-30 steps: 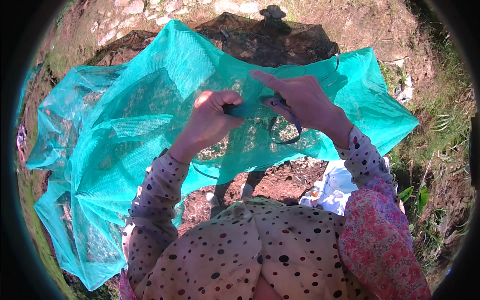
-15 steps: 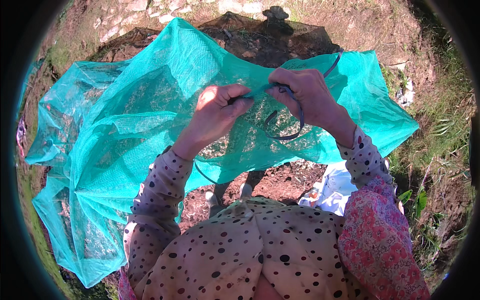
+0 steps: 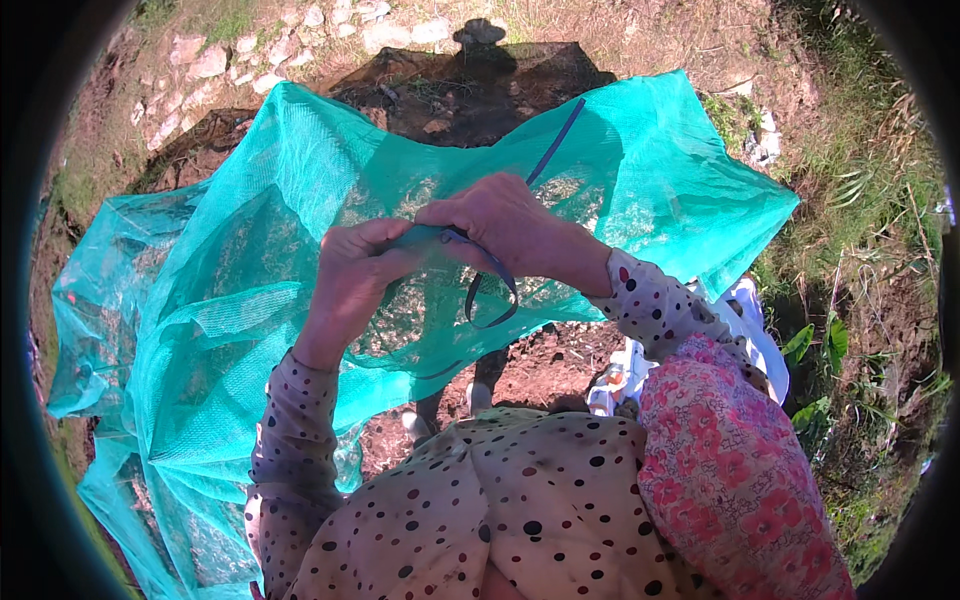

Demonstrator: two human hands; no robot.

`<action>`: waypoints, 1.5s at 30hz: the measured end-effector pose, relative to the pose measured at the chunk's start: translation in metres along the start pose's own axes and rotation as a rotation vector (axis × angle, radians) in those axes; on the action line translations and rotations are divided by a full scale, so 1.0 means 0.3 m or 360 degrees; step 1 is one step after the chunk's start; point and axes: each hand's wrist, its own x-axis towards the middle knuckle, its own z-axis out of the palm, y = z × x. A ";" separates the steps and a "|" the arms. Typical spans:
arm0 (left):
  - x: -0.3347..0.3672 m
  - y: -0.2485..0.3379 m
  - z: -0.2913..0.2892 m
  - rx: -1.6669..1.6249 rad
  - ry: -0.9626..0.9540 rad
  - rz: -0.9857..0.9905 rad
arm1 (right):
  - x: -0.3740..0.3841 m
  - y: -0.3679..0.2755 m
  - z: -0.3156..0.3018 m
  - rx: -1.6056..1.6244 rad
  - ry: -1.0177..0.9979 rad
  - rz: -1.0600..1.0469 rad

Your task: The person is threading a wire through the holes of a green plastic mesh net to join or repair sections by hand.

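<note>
A wide green mesh net [image 3: 240,350] hangs spread out in front of me, sheer enough to show the ground through it. My left hand [image 3: 352,275] pinches a gathered bit of this net between thumb and fingers. Close beside it, my right hand [image 3: 510,225] is closed on the same gathered bit and on a dark blue strap [image 3: 515,300]. The strap loops down below my right fingers. Another length of it sticks up past that hand toward the far right. The fingertips of my right hand are partly hidden.
Pale stones [image 3: 210,62] lie on dry ground at the far left. A white bag [image 3: 745,330] sits by my right forearm. Green leaves [image 3: 800,345] and grass grow along the right side. Bare brown soil [image 3: 560,365] shows near my feet.
Both hands have shifted left and a little nearer, coming closer together, with the net drawn along. The strap's loop now hangs lower and farther left.
</note>
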 end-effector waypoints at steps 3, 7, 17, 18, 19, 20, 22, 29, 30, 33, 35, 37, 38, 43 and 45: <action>0.003 -0.006 -0.002 -0.0028 0.0046 0.0010 | -0.019 -0.004 0.019 -0.0116 0.0023 0.0097; -0.022 -0.028 0.007 -0.0128 0.0163 0.0061 | -0.035 -0.012 0.040 -0.0164 0.0128 0.0156; 0.013 -0.006 0.000 -0.0454 0.0036 -0.0214 | -0.018 0.000 0.060 0.0133 0.0452 0.0020; 0.011 -0.009 -0.001 -0.0495 0.0025 -0.0224 | -0.017 -0.001 0.057 0.0134 0.0441 0.0030; 0.008 -0.017 -0.005 -0.0492 0.0041 -0.0222 | -0.017 0.003 0.058 0.0194 0.0411 0.0027; 0.004 -0.027 -0.010 -0.0489 0.0054 -0.0221 | -0.016 0.009 0.059 0.0253 0.0382 0.0027; 0.001 -0.031 -0.006 -0.0403 0.0093 -0.0157 | -0.015 0.022 0.058 0.0323 0.0358 0.0018; -0.016 -0.021 0.031 -0.0074 0.0315 0.0152 | -0.006 0.039 0.078 0.0351 0.0515 0.0054; -0.014 -0.016 0.035 0.0001 0.0333 0.0195 | -0.002 0.042 0.078 0.0358 0.0553 0.0052; -0.012 -0.037 0.042 -0.0295 0.0243 0.0143 | 0.004 0.041 0.110 0.0434 0.0626 0.0114; -0.017 -0.034 0.048 -0.0554 0.0215 -0.0018 | 0.012 0.034 0.128 0.0319 0.0627 0.0095; -0.013 -0.039 0.038 -0.0652 0.0188 -0.0077 | 0.021 0.023 0.143 0.0308 0.0648 0.0064; -0.005 -0.047 0.032 -0.0630 0.0168 -0.0045 | 0.023 0.019 0.143 0.0340 0.0667 0.0040; 0.008 -0.051 0.016 -0.0226 0.0251 0.0052 | 0.023 0.016 0.119 0.0362 0.0568 0.0061; 0.000 -0.061 0.033 -0.0234 0.0380 0.0067 | 0.011 0.018 0.106 0.0381 0.0459 0.0121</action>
